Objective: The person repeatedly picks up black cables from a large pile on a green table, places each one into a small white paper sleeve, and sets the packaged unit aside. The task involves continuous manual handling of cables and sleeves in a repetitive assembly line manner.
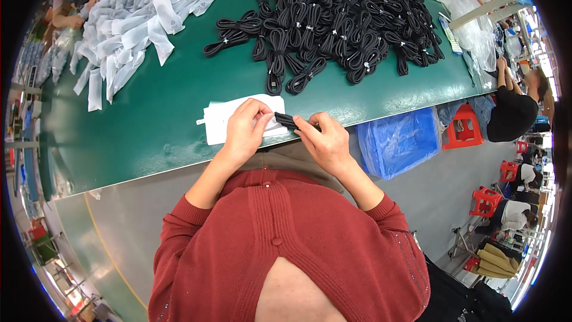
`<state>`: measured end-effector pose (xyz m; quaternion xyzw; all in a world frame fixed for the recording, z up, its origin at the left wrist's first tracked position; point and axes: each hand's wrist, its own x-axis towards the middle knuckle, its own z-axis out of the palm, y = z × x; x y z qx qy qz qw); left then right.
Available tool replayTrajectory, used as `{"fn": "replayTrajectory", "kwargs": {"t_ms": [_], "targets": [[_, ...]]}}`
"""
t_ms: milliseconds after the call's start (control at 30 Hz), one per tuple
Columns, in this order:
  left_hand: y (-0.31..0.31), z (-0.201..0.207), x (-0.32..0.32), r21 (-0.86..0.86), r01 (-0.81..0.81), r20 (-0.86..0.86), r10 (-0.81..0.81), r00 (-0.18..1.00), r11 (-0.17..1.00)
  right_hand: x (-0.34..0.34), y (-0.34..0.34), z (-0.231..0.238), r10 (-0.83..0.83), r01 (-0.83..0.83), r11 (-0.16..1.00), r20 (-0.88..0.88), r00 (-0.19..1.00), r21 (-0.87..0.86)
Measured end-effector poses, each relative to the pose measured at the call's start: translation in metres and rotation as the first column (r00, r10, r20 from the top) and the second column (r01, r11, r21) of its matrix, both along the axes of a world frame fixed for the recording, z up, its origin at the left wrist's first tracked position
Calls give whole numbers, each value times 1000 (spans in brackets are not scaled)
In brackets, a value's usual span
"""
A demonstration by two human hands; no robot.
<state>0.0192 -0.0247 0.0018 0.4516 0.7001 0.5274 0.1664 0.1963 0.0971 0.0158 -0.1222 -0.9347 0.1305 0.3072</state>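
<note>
My right hand (326,142) is closed around a bundled black cable (286,121), held above the table's front edge. My left hand (245,128) pinches at the left end of that bundle, thumb and forefinger together. Something small and whitish shows at its fingertips, too small to name. Beneath both hands lies a stack of flat white sheets or bags (215,120), with a small white tab jutting from its left side. Beyond them, a large heap of coiled black cables (333,21), tied in the middle, covers the table's far side.
A pile of whitish translucent pouches (134,30) lies at the far left of the green table (179,89). Right of me, below the table edge, stands a blue bin with a plastic liner (399,140). A red stool (463,128) and a seated person (515,107) are farther right.
</note>
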Motion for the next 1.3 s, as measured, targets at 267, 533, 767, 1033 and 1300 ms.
{"fn": "replayTrajectory", "kwargs": {"t_ms": [267, 533, 767, 1033, 1300], "targets": [[-7, 31, 3, 60, 266, -394, -222, 892, 962, -8, 9, 5, 70, 134, 268, 158, 985, -954], [-8, 47, -7, 57, 107, -322, -83, 943, 993, -29, -6, 19, 117, -232, 818, -242, 963, -526], [-11, 64, -29, 70, 104, 240, -118, 963, 992, -44, 4, 27, 240, -483, 799, -547, 802, -359], [-12, 68, -27, 143, 168, 411, -213, 886, 975, -60, -1, 39, 174, -397, 772, -436, 883, -496], [-29, 86, -129, 394, -191, 514, -43, 857, 899, -52, 59, 24, -223, 234, 908, 70, 972, -349]]}}
